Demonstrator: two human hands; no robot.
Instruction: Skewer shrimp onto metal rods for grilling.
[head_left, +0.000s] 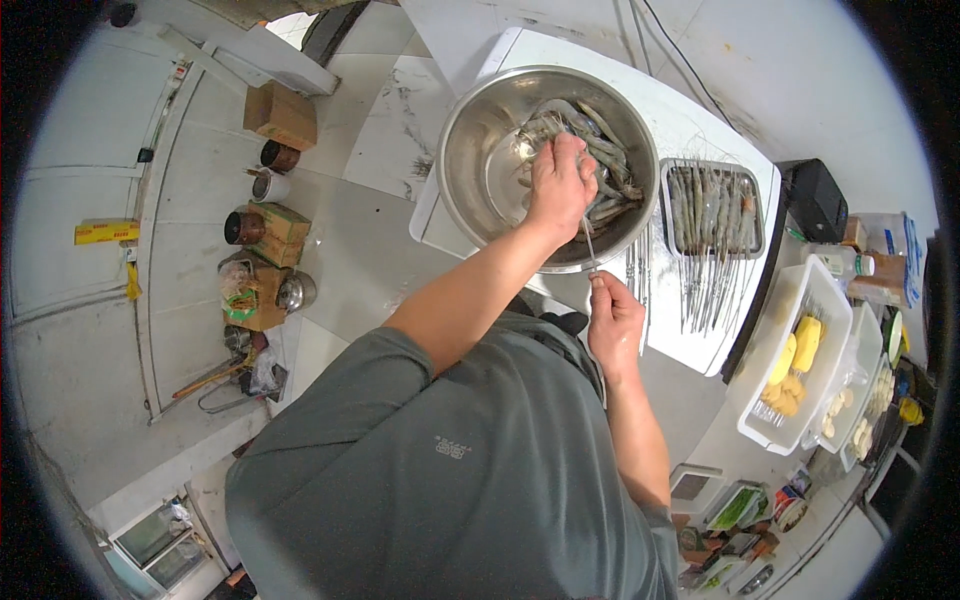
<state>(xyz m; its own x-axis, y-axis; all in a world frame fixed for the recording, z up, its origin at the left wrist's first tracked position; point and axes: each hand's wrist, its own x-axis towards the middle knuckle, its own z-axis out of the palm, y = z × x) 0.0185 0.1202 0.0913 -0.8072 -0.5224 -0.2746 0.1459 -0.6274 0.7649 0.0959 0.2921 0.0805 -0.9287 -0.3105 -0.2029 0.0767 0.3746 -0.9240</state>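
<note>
A large stainless steel bowl (469, 161) of raw shrimp (606, 154) stands on a white table. My left hand (562, 180) is inside the bowl's rim, its fingers closed around a shrimp that they mostly hide. At the bowl's near edge, my right hand (616, 319) pinches a thin metal skewer (589, 244), which slants up to my left hand. Whether its tip is inside the shrimp is hidden. Several loose skewers (643, 281) lie beside the bowl. Further right, a dark-rimmed tray (759, 244) bears a row of skewered shrimp (709, 206), their skewers sticking out towards me.
The white table (679, 341) meets a wall behind. To its right are a black box (816, 199) and a white plastic bin (757, 427) with yellow food pieces on skewers. Cardboard boxes (281, 116) and a metal pot (297, 290) line the floor at left.
</note>
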